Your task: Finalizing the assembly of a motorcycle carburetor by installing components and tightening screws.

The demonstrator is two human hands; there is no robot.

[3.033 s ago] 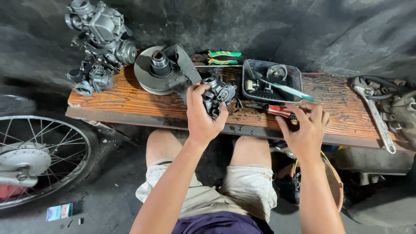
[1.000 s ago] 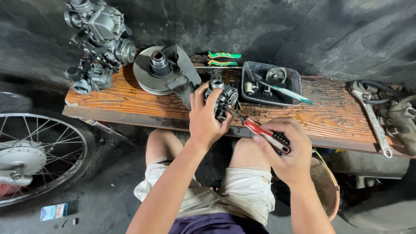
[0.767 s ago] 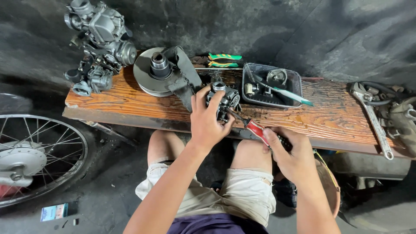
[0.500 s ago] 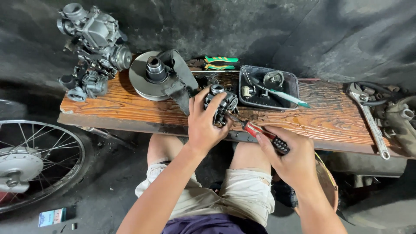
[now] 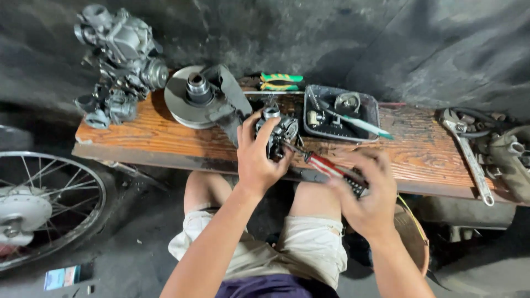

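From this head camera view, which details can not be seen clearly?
- Screwdriver tip: hidden where it meets the small metal engine part, in the head view.
- Right hand: blurred by motion, so its finger grip is unclear.
- Left hand palm covers the part's near side.
- Wheel: cut off by the left edge.
- Tray contents: too small to identify.

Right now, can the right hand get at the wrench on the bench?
Probably yes, but not at once. The wrench lies uncovered on the bench, to the right hand's outer side, with nothing between. That hand is busy holding the screwdriver.
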